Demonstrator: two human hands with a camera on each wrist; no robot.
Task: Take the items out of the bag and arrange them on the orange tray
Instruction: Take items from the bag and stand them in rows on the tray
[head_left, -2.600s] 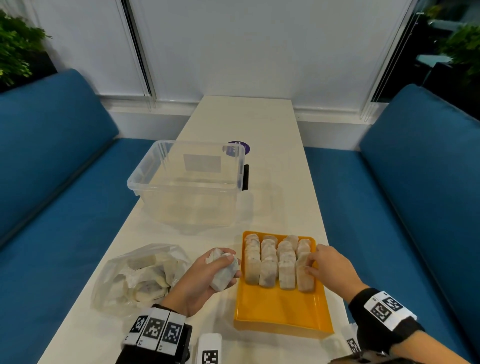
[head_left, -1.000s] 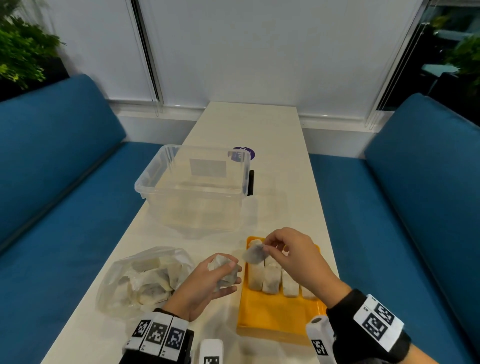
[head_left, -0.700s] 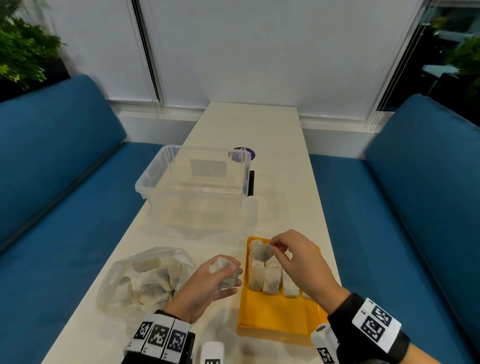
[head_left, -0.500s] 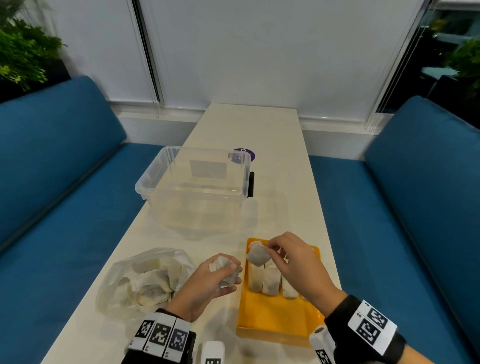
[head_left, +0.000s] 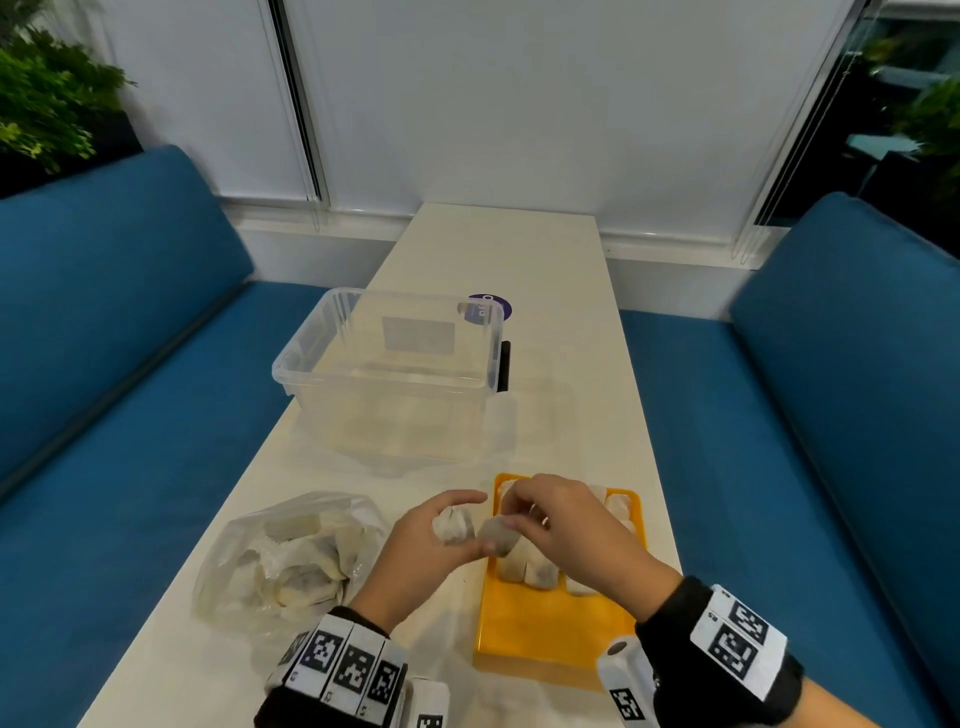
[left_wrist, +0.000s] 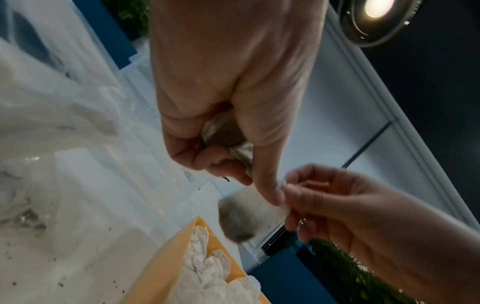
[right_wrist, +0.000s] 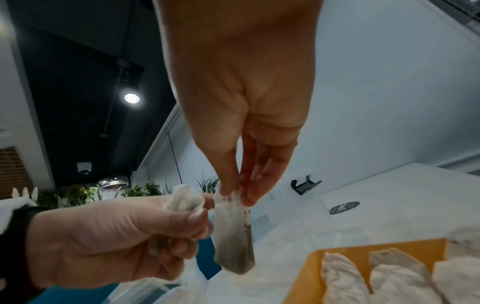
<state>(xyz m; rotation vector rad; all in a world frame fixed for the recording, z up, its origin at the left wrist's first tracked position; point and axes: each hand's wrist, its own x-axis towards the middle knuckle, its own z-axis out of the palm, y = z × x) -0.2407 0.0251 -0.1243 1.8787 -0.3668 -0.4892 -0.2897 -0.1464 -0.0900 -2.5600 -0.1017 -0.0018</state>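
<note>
My left hand (head_left: 441, 535) grips a small bunch of crumpled white tea bags (head_left: 451, 521) just left of the orange tray (head_left: 550, 629). My right hand (head_left: 524, 519) pinches one tea bag (head_left: 496, 535) by its top edge. That tea bag (right_wrist: 233, 236) hangs down between both hands, dark at its lower end. The left thumb (left_wrist: 267, 185) touches its top beside the right fingertips. Rows of tea bags (right_wrist: 389, 273) lie on the tray's far half, partly hidden by the right hand. The clear plastic bag (head_left: 291, 556) with several tea bags lies left of my left hand.
A clear plastic bin (head_left: 389, 374) stands on the white table (head_left: 571, 364) beyond the tray and bag. A purple round sticker (head_left: 488, 307) lies behind it. Blue benches run along both long edges of the table. The tray's near half is bare orange.
My right hand has carried its tea bag left, from above the tray's rows to the tray's left edge, meeting my left hand. The left thumb now touches that bag.
</note>
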